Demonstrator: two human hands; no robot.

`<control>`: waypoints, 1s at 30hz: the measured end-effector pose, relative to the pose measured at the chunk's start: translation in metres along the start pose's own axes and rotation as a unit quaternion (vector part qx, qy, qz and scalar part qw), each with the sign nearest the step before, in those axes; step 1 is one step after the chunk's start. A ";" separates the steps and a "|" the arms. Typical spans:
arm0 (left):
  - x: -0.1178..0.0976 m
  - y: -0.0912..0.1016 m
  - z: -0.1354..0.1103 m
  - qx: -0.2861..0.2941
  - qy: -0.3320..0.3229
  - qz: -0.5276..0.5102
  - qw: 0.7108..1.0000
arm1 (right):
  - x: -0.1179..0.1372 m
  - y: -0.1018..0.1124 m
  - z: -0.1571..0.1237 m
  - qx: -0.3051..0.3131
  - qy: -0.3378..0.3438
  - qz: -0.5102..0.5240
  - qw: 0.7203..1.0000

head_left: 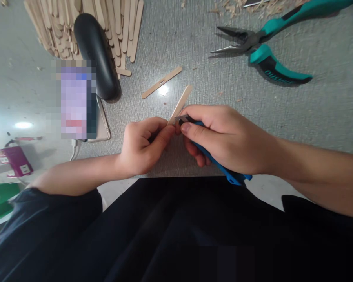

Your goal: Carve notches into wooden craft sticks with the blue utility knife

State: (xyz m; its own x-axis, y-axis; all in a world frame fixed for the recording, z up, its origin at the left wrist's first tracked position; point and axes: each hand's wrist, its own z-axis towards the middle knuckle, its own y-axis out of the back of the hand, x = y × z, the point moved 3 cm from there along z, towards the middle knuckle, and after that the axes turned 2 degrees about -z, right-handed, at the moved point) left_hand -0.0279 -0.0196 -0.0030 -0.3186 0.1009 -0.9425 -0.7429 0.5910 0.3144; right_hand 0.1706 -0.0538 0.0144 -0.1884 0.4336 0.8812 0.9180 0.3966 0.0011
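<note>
Between the thumb and fingers of my left hand (148, 145) is a wooden craft stick (181, 102), its free end slanting up and to the right. My right hand (226, 137) is wrapped round a blue utility knife (207, 150), thumb along its front. The knife's short blade (181, 117) meets or almost meets the stick near my left fingertips; whether it cuts in cannot be made out. Beyond my hands lies another craft stick (172, 76) with a small slot in its middle.
A pile of craft sticks (129, 31) lies at the back left behind a black oblong case (97, 56). Beside it are a blurred-out phone (73, 102) and a white cable (73, 150). Teal-handled long-nose pliers (254, 41) and wood shavings (235, 11) lie at the back right.
</note>
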 end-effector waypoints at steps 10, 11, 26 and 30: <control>0.002 0.001 0.002 0.010 -0.032 0.033 0.999 | -0.005 0.004 -0.001 0.054 -0.038 0.042 0.997; 0.002 0.002 0.003 0.015 -0.028 0.025 0.999 | -0.006 0.005 -0.001 0.071 -0.042 0.057 0.995; 0.004 0.001 0.004 0.028 0.010 -0.099 0.995 | -0.012 0.015 0.004 0.124 -0.033 0.118 0.985; 0.006 0.000 0.002 0.016 0.009 -0.071 0.997 | -0.010 0.011 0.003 0.086 -0.022 0.088 0.992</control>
State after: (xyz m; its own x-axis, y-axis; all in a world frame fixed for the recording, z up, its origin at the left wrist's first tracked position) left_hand -0.0290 -0.0172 -0.0089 -0.2220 0.0002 -0.9751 -0.7626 0.6231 0.1737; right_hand 0.1818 -0.0515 0.0046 -0.0488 0.5416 0.8392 0.8651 0.4429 -0.2355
